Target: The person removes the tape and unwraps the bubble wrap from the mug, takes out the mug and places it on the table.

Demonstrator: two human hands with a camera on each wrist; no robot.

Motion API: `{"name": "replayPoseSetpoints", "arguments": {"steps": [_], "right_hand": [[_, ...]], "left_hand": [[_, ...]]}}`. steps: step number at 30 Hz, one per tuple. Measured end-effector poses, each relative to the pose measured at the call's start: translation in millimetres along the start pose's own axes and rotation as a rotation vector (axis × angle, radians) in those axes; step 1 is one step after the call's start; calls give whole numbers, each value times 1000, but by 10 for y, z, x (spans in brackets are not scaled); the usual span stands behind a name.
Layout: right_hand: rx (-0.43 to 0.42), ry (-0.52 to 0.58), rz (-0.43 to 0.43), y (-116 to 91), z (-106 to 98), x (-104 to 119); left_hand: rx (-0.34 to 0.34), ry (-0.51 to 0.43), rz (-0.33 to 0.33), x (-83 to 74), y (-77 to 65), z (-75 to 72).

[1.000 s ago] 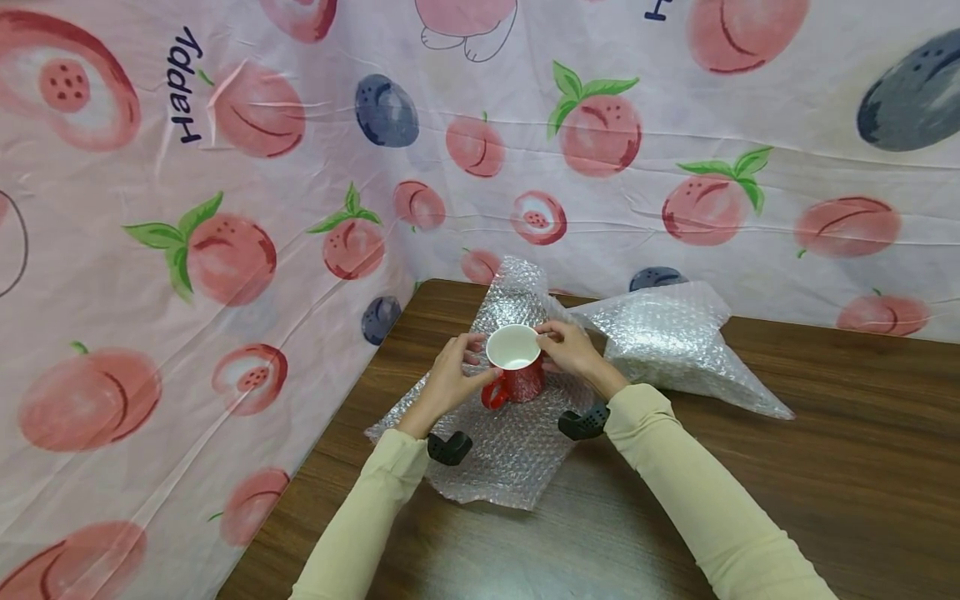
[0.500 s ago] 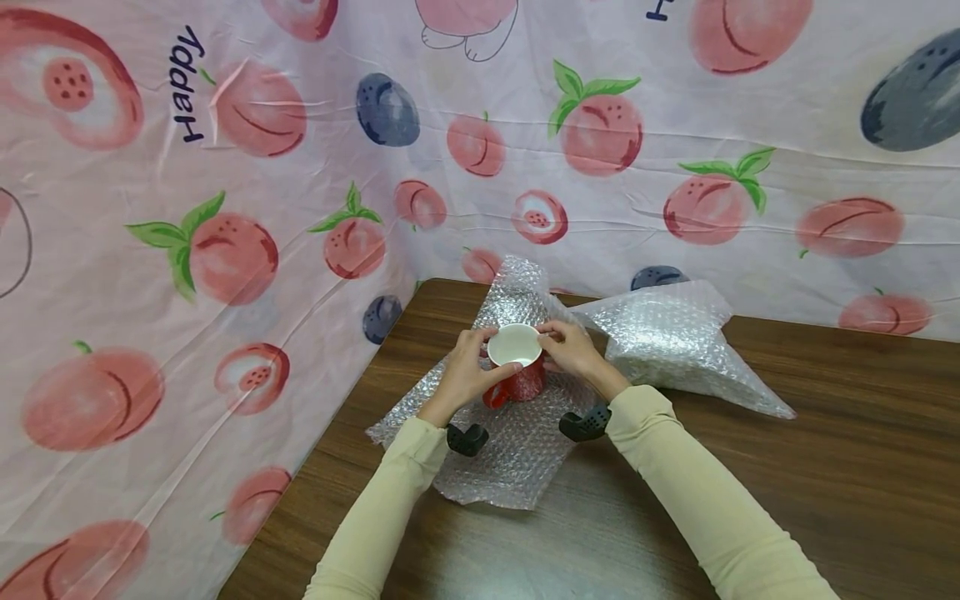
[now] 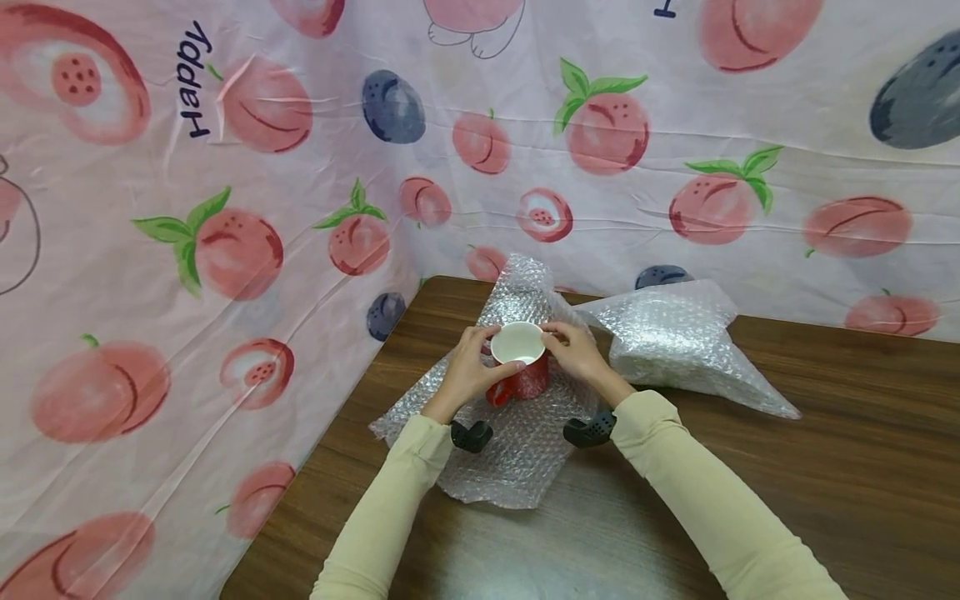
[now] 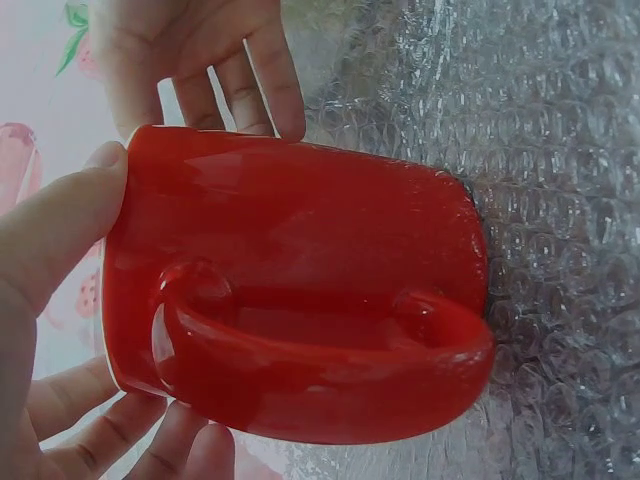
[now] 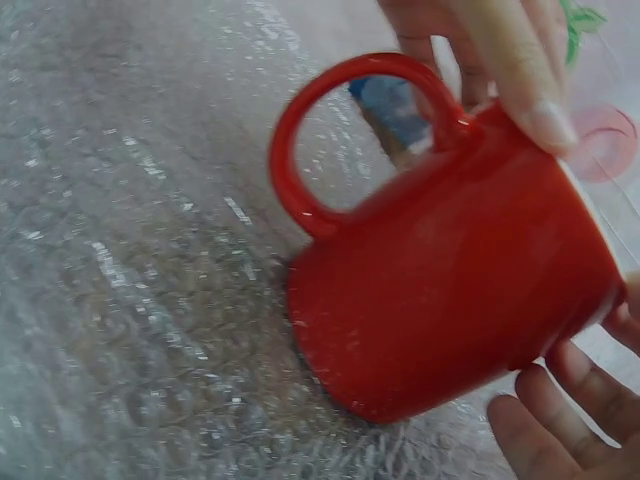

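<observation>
A red mug (image 3: 530,382) with a white inside stands upright on a sheet of bubble wrap (image 3: 501,479). Its red handle (image 4: 330,385) points toward the person and a little left. My left hand (image 3: 463,373) holds the mug near its rim, thumb across the near side and fingers around the left side. From the right, my right hand (image 3: 581,354) grips the upper part, with fingers (image 5: 575,410) against the wall; its thumb is mostly hidden. In the right wrist view, the left thumb (image 5: 525,85) presses close to the rim.
A bulky bundle (image 3: 671,346) in bubble wrap lies to the right of the sheet, near the back edge of the brown wooden table (image 3: 847,467). A fruit-printed cloth (image 3: 465,75) hangs behind and along the left side.
My left hand has moved right and taken hold of the mug, its thumb now across the near rim. The right hand keeps its place at the mug, which barely moves.
</observation>
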State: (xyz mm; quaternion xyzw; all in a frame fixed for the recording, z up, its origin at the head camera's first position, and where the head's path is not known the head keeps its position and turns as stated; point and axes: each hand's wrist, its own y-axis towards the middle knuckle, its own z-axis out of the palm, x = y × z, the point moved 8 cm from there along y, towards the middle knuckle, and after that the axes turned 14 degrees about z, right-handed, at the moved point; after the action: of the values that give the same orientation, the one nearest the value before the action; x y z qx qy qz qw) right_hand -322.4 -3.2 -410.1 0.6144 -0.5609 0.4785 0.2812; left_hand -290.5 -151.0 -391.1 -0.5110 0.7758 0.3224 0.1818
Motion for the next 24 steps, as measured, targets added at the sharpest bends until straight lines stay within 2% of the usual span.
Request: {"name": "replayPoseSetpoints", "arguments": {"steps": [3, 7, 9, 15, 24], "right_hand": [[-52, -37, -40, -29, -16, 5], [-77, -55, -61, -84, -10, -36], [-68, -76, -65, -115, 8, -74], [-30, -229, -113, -221, 71, -233], [34, -444, -267, -339, 174, -359]], "left_hand": [[4, -4, 3, 0, 8, 2], [10, -5, -1, 4, 10, 2], [7, -3, -3, 6, 8, -7], [-1, -3, -9, 8, 9, -12], [5, -22, -15, 27, 1, 2]]}}
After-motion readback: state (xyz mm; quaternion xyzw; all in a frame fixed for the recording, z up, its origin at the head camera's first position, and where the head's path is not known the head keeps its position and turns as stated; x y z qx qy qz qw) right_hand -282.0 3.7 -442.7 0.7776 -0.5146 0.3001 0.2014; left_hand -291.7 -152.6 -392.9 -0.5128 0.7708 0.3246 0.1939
